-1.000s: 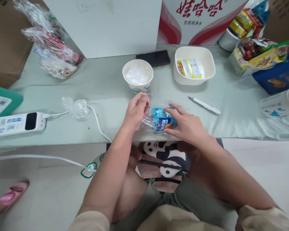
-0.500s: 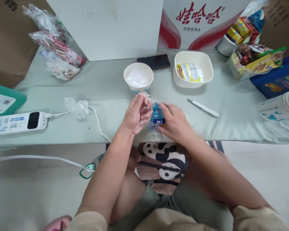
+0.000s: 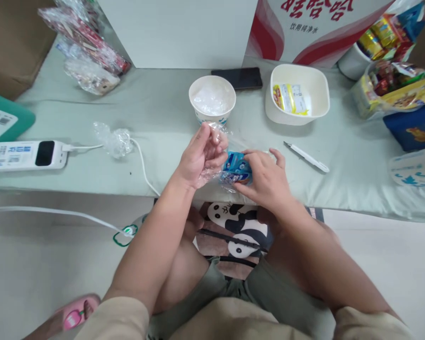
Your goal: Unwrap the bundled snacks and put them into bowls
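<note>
My left hand is closed on a clear plastic bag, pinching its crinkled edge near the table's front. Beside it a blue snack packet lies in or against the bag; I cannot tell exactly which. The fingers of my right hand curl over the packet's right side, thumb at its lower edge and the little finger raised. Just beyond my left hand stands a paper cup with crumpled clear plastic inside.
A white tub with a yellow packet, a black phone and a white pen lie around my hands. To the left are a white power bank, its cable and a plastic clump. Snack containers stand right.
My right hand has shifted slightly right, and more of the blue packet shows between the hands. The little finger has lifted. The whole view has tilted a little downward.
</note>
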`<act>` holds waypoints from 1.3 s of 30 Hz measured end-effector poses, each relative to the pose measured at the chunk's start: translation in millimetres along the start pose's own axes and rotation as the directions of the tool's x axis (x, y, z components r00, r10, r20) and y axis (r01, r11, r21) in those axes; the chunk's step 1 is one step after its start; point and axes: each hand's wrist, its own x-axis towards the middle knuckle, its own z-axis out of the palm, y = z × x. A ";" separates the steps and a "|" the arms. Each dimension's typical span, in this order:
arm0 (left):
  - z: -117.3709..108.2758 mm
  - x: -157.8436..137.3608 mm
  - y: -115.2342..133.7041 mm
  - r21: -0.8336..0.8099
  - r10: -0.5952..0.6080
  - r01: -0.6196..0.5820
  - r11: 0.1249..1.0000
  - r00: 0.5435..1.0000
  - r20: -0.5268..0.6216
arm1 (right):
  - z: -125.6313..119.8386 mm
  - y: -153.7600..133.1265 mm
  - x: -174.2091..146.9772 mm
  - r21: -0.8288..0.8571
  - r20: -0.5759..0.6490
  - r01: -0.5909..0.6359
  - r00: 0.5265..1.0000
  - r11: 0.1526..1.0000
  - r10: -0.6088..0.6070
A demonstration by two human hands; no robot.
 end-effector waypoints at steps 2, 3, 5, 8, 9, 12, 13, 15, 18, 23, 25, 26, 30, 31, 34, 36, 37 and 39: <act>0.0 0.2 0.1 -0.028 -0.001 0.002 1.000 1.000 0.022 | 1.4 0.5 -2.8 -0.018 -0.065 -0.039 0.997 0.999 0.038; -0.4 0.7 0.1 -0.035 -0.001 0.001 0.999 1.000 0.013 | 1.9 0.5 -4.5 -0.036 -0.106 -0.058 0.993 0.998 0.054; -2.1 2.1 0.4 -0.032 0.005 -0.006 0.999 0.999 -0.050 | 2.0 0.3 -8.3 -0.071 -0.158 -0.066 0.986 0.995 0.055; -5.7 3.7 0.8 -0.063 0.035 -0.044 0.997 0.990 -0.136 | 1.1 0.4 -13.6 -0.100 -0.153 -0.029 0.988 0.995 0.013; -7.0 4.2 0.7 -0.086 0.043 -0.055 0.995 0.989 -0.139 | 1.0 0.7 -15.0 -0.104 -0.139 -0.013 0.990 0.994 -0.001; -10.8 7.1 -2.1 -0.107 0.046 -0.063 0.992 0.987 -0.155 | 2.0 1.2 -18.4 -0.110 -0.123 0.022 0.992 0.994 -0.036; -12.4 9.1 -4.3 -0.081 0.048 -0.063 0.995 0.983 -0.180 | 2.7 1.0 -19.5 -0.111 -0.126 0.034 0.991 0.993 -0.048; -15.9 14.3 -10.2 -0.006 0.073 -0.077 0.997 0.965 -0.252 | 3.7 -0.1 -21.8 -0.111 -0.135 0.053 0.989 0.992 -0.068; -21.3 22.0 -19.3 0.100 0.121 -0.092 0.991 0.931 -0.343 | 2.6 -1.6 -25.6 -0.106 -0.118 0.057 0.991 0.993 -0.070; -22.5 19.8 -17.1 0.145 0.109 -0.072 0.987 0.957 -0.269 | -4.4 3.2 -30.1 -0.105 -0.168 0.030 0.985 0.994 -0.047; -20.9 15.8 -13.1 0.136 0.097 -0.068 0.988 0.972 -0.215 | -6.1 6.3 -30.1 -0.130 -0.160 0.017 0.986 0.991 -0.038; -20.1 14.2 -11.7 0.127 0.088 -0.065 0.990 0.979 -0.186 | -6.4 7.6 -29.7 -0.147 -0.136 0.011 0.990 0.989 -0.031; -17.0 13.5 -13.0 0.125 0.069 -0.053 0.991 0.990 -0.121 | -5.3 10.4 -25.8 -0.190 -0.043 -0.017 0.999 0.982 0.009; -16.3 14.3 -14.3 0.137 0.074 -0.057 0.989 0.990 -0.122 | -5.1 11.3 -24.8 -0.184 -0.046 -0.027 0.999 0.983 0.019; -13.9 16.5 -17.9 0.177 0.112 -0.085 0.980 0.983 -0.146 | -5.8 17.4 -22.6 -0.124 -0.091 -0.067 0.994 0.990 0.056; -12.4 17.3 -19.5 0.198 0.123 -0.090 0.976 0.979 -0.163 | -7.8 24.0 -22.0 -0.044 -0.123 -0.081 0.990 0.996 0.075; -11.7 17.6 -20.2 0.209 0.120 -0.084 0.974 0.978 -0.168 | -9.2 27.7 -21.9 0.015 -0.136 -0.080 0.987 0.997 0.081; -10.4 18.3 -21.0 0.230 0.113 -0.071 0.971 0.978 -0.176 | -13.2 34.1 -22.0 0.174 -0.155 -0.072 0.983 0.982 0.100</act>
